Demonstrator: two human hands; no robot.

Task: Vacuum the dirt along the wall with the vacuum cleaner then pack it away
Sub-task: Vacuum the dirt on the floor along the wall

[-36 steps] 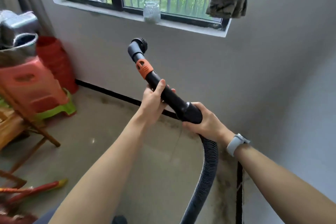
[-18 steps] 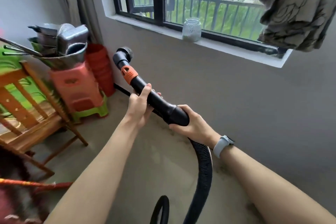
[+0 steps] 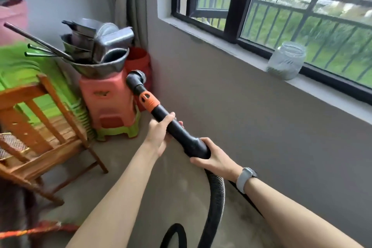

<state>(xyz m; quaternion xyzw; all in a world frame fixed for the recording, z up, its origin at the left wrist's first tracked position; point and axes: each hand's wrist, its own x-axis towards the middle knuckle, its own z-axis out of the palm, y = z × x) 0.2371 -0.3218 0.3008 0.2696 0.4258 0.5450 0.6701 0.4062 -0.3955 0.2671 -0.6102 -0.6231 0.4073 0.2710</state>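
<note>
Both hands grip the vacuum wand (image 3: pixel 173 125) held up off the floor by the wall: left hand (image 3: pixel 161 135) mid-tube, right hand (image 3: pixel 213 159) on the cuff; rigid, likely light plastic, while the ribbed hose (image 3: pixel 216 203) flexes and will drag.

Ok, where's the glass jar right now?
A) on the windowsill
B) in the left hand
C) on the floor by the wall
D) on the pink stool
A: the glass jar stands upright on the windowsill, right of the vacuum nozzle.
</note>
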